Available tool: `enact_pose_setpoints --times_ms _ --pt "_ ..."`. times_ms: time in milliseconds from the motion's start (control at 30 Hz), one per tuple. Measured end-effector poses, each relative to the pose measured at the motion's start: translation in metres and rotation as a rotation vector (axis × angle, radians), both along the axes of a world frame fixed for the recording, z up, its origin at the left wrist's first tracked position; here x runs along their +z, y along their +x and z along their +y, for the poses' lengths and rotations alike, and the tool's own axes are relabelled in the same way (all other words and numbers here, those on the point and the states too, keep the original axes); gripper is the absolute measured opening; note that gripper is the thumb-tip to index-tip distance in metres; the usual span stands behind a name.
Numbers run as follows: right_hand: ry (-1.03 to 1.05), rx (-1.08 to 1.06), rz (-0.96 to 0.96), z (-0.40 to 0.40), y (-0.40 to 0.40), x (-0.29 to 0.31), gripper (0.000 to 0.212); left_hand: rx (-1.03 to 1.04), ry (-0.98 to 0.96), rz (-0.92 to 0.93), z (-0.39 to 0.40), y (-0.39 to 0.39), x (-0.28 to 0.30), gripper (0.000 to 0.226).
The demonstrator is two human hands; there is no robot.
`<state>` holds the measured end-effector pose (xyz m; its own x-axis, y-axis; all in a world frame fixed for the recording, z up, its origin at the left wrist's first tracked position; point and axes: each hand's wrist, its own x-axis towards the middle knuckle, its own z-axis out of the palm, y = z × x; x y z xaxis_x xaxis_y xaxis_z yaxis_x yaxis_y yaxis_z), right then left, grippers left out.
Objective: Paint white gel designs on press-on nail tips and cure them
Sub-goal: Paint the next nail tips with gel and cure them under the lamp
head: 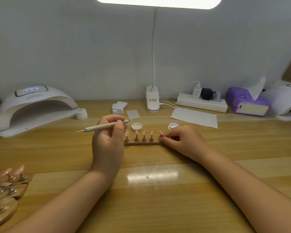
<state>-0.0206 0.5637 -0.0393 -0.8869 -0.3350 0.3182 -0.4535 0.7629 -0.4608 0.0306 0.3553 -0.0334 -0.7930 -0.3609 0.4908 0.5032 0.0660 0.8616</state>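
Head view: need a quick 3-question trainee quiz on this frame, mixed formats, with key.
1. True or false: the left hand holds the dotting pen.
2. How many nail tips stand on the wooden strip in front of the hands?
A. three
B. five
C. eight
3. Fill in: the right hand pinches the nail tip at the strip's ____ end.

Key:
1. True; its fingers curl round the pen, held level above the table.
2. B.
3. Right, below the open gel jar, whose lid lies beside it.
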Motion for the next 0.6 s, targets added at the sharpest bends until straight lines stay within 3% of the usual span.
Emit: enact_pose_setpoints --times_ms 133,233,467,600 --pt "0.130 0.041 0.150 -0.005 0.004 0.003 0.020 -0.006 -0.012 0.000 0.001 0.001 0.001 0.022" --pt "0.112 0.077 0.219 -0.007 0.009 0.005 0.019 -0.014 -0.040 0.009 0.001 0.004 0.005 0.021" --pt "-0.429 0.115 0.182 -0.022 0.021 0.025 0.005 -0.061 -0.193 0.133 0.009 0.020 0.030 0.015" --pt "-0.546 0.174 0.166 -0.031 0.030 0.038 0.003 -0.073 -0.229 0.193 0.014 0.027 0.036 0.014"
